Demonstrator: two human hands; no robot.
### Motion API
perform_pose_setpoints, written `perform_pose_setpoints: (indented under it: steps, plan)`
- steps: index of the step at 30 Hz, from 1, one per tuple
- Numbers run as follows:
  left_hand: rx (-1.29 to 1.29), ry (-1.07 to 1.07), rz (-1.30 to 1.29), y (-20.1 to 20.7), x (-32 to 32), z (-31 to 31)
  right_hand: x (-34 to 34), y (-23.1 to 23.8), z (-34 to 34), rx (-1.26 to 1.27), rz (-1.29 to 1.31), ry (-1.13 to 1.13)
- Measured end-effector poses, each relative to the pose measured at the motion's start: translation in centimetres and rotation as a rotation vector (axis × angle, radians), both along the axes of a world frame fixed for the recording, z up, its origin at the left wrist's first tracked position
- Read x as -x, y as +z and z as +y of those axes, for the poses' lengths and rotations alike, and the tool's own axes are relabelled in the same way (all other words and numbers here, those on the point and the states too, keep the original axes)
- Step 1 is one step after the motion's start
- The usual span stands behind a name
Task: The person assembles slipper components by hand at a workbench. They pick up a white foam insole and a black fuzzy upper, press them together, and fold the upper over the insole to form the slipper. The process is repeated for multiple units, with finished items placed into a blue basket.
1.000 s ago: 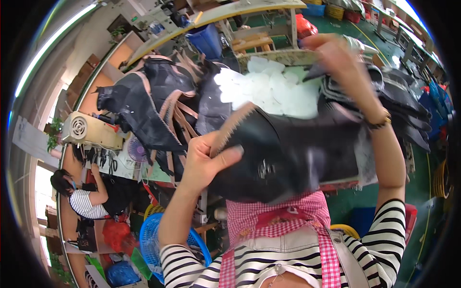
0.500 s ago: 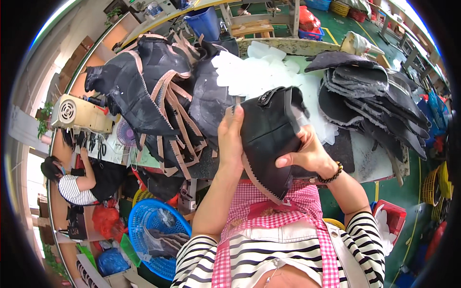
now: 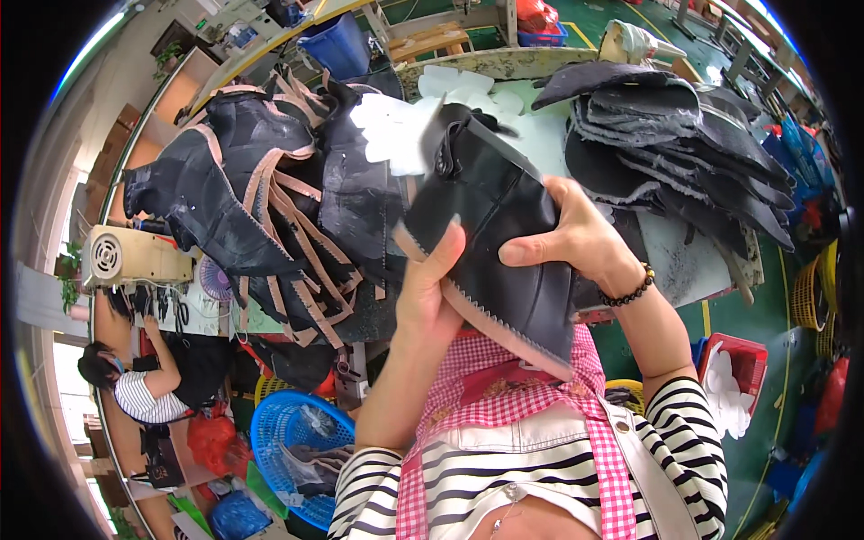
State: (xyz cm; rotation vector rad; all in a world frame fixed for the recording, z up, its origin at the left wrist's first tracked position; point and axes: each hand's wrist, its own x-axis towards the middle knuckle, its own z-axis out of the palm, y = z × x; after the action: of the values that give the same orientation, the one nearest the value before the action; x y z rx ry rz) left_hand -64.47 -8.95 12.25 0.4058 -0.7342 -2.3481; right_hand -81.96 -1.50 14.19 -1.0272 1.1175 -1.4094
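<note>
Between my two hands is a black boot upper (image 3: 508,243) with a tan zigzag-cut lower edge and a small buckled strap near its top. My left hand (image 3: 430,292) grips it by that tan edge, thumb lying on the black face. On the other side, my right hand (image 3: 576,238) clasps the upper, its thumb pressed across the front and its fingers behind, partly hidden. Past my left hand lies a heap of black boot uppers (image 3: 252,180) with tan strips. White cut pieces (image 3: 382,126) lie beyond the held upper, and dark fuzzy-edged lining pieces (image 3: 648,135) are stacked at the right.
A blue plastic basket (image 3: 292,450) holding dark pieces stands at the lower left. A red crate (image 3: 736,378) with white pieces sits on the floor at the right. Far left, a co-worker (image 3: 148,382) in stripes works by a beige machine (image 3: 139,256).
The boot upper has been turned and tilted in my hands, its top now leaning up to the left. My right hand has shifted higher along its side. The whole view has moved slightly.
</note>
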Motion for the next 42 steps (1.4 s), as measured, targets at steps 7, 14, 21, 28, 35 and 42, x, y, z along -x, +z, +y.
perform_pose_setpoints:
  steps: [7, 14, 21, 28, 35, 42]
  plan:
    - [-0.057, -0.117, 0.165, 1.2, 0.4, -0.6, 0.8, -2.9, -0.9, 0.213, -0.567, 0.179]
    - [0.177, 0.223, 0.063, 0.1, 1.6, 0.2, 2.5, -1.7, 1.3, 0.081, -0.388, 0.112]
    - [-0.006, -0.002, 0.236, 1.0, 1.4, 2.1, 2.0, -3.0, 1.2, 0.166, -0.422, 0.162]
    - [0.190, -0.023, -0.052, -0.5, -1.9, 1.0, 2.6, -2.8, 1.0, 0.273, -0.356, 0.052]
    - [2.197, 0.490, -0.691, 5.5, -2.1, 1.0, 0.9, -0.1, 2.5, 0.189, -0.172, 0.115]
    - [2.014, 0.550, -0.435, 7.4, -1.8, -0.9, 0.0, 1.4, 2.9, 0.448, -0.110, -0.286]
